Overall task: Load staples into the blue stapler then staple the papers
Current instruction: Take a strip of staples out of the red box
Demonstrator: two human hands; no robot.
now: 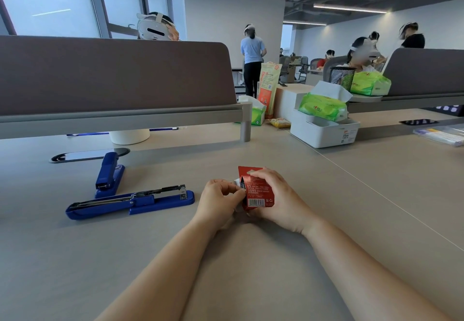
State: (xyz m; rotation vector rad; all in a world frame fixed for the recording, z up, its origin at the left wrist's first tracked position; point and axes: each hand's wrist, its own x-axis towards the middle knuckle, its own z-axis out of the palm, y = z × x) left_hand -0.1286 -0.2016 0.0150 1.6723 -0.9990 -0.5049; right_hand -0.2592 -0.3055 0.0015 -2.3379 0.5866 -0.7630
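Note:
A small red staple box is held upright in my right hand, just above the desk. Its top flap stands open. My left hand pinches at the box's left side, where a white inner part shows. A blue stapler lies on the desk to the left, swung fully open with its metal staple channel exposed. A second blue stapler sits closed behind it. No papers are in view.
A grey desk divider runs along the back. A white box with a green tissue pack stands at the back right, near an orange bag. A cable grommet lies behind the staplers. People work at distant desks.

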